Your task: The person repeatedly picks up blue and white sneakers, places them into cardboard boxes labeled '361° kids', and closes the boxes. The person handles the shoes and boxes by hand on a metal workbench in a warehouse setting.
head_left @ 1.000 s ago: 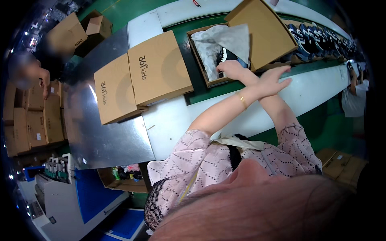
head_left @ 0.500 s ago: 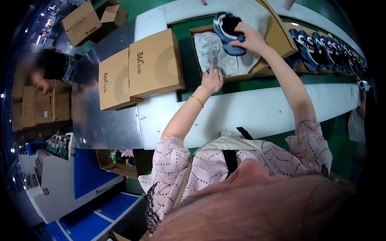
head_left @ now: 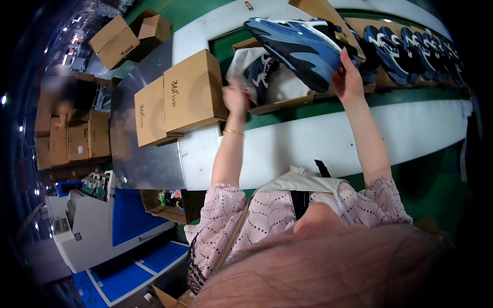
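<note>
My right hand (head_left: pixel 350 79) grips a blue sneaker (head_left: pixel 303 49) by its heel end. This sneaker is held up above an open shoe box (head_left: pixel 280 106), its toe pointing left. Inside the box, a second dark blue sneaker (head_left: pixel 261 77) with white trim rests on pale wrapping paper (head_left: pixel 287 84). At the box's left side is my left hand (head_left: pixel 236 96), close to the edge of the paper; motion smears its fingers, so whether it pinches the paper is unclear. The box's lid stands raised at the back, partly hidden by the held sneaker.
Two closed shoe boxes (head_left: pixel 192 90) sit left of the open one, on the white and metal worktop (head_left: pixel 146 167). Several blue sneakers (head_left: pixel 390 54) line the right side. Another person (head_left: pixel 64 97) works by stacked cartons (head_left: pixel 77 136) at far left. A white-and-blue machine (head_left: pixel 92 220) stands lower left.
One sneaker now lies in the box on the paper. My right hand has moved right and holds a sneaker up, sole edge showing. My left hand has shifted left to the box's side.
</note>
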Demonstrator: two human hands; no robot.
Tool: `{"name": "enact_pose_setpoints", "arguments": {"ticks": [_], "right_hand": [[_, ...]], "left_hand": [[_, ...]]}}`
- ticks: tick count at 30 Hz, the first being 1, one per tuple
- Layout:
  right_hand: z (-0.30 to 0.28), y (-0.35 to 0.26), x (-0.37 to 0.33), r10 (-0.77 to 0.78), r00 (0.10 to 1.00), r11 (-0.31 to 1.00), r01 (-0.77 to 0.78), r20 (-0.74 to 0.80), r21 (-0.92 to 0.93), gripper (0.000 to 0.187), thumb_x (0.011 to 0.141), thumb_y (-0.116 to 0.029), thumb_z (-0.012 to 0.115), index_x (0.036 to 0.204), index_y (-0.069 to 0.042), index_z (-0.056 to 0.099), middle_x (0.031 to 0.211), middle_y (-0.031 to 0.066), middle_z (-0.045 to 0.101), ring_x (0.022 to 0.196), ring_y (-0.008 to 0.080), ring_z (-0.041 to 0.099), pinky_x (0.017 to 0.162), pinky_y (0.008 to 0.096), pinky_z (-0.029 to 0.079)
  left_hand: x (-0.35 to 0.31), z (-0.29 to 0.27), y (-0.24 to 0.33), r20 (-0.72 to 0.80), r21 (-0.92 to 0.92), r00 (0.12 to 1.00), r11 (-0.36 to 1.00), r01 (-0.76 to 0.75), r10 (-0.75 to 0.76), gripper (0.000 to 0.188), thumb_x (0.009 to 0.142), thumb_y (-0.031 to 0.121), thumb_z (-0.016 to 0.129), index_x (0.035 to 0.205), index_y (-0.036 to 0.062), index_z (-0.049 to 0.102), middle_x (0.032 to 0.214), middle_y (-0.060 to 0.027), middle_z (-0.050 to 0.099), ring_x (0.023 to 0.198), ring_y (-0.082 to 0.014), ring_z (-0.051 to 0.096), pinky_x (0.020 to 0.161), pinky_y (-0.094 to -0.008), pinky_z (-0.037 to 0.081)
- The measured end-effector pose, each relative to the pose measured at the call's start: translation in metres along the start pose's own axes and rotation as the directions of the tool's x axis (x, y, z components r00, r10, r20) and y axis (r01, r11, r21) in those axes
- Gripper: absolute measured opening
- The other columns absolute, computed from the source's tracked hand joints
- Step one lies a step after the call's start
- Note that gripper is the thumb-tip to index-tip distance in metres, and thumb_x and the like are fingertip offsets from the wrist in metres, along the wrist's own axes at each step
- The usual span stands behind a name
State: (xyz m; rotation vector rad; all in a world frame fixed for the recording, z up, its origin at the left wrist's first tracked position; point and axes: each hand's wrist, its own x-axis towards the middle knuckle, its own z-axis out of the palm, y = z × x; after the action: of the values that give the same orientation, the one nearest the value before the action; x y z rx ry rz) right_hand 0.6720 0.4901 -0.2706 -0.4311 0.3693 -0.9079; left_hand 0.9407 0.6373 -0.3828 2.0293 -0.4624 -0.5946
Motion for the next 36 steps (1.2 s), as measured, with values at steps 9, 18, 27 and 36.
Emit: {"name": "enact_pose_setpoints", "arguments": {"ticks": [9, 18, 27, 36], "right_hand": [[-0.071, -0.009, 0.005, 0.032, 0.999, 0.997, -0.034, 0.039, 0.067, 0.059, 0.089, -0.04, 0.052, 0.131, -0.001, 0.037, 0.131, 0.0155, 0.044, 0.121, 0.0305, 0.042, 0.104, 0.044, 0.031], [-0.058, -0.013, -0.005, -0.091, 0.993, 0.993, 0.086, 0.072, 0.079, 0.069, 0.087, -0.042, 0.053, 0.139, -0.008, 0.025, 0.141, 0.0129, 0.032, 0.129, 0.0317, 0.032, 0.107, 0.05, 0.024], [-0.078, -0.037, -0.004, -0.289, 0.957, 0.955, 0.286, 0.034, 0.072, 0.063, 0.088, -0.044, 0.051, 0.132, -0.001, 0.037, 0.133, 0.0153, 0.042, 0.121, 0.0306, 0.042, 0.103, 0.045, 0.031], [-0.077, -0.102, -0.061, -0.594, 0.731, 0.791, 0.607, -0.336, -0.076, 0.056, 0.088, -0.038, 0.053, 0.131, -0.006, 0.039, 0.133, 0.013, 0.042, 0.122, 0.0325, 0.04, 0.102, 0.0487, 0.033]], "left_hand": [[0.007, 0.089, -0.008, -0.158, 0.783, 0.941, 0.619, -0.066, 0.3, 0.069, 0.068, 0.022, 0.07, 0.122, -0.0047, 0.036, 0.108, -0.0198, 0.047, 0.107, -0.0361, 0.044, 0.088, -0.039, 0.042], [0.007, 0.087, 0.007, 0.209, -0.006, 0.977, 1.0, 0.031, -0.029, 0.057, 0.072, 0.028, 0.072, 0.118, 0.0049, 0.047, 0.114, -0.017, 0.054, 0.1, -0.0275, 0.057, 0.081, -0.0358, 0.048], [-0.08, -0.053, -0.039, 0.923, -0.209, 0.38, 0.906, 0.368, 0.058, 0.097, 0.064, 0.026, 0.079, 0.141, 0.0039, 0.024, 0.135, -0.0083, 0.041, 0.122, -0.0158, 0.041, 0.103, -0.0282, 0.028], [-0.005, 0.031, 0.032, 0.518, 0.308, 0.668, 0.612, -0.728, 0.534, 0.076, 0.079, 0.038, 0.063, 0.137, 0.0059, 0.027, 0.139, -0.0204, 0.029, 0.126, -0.0377, 0.032, 0.102, -0.0418, 0.032]]}}
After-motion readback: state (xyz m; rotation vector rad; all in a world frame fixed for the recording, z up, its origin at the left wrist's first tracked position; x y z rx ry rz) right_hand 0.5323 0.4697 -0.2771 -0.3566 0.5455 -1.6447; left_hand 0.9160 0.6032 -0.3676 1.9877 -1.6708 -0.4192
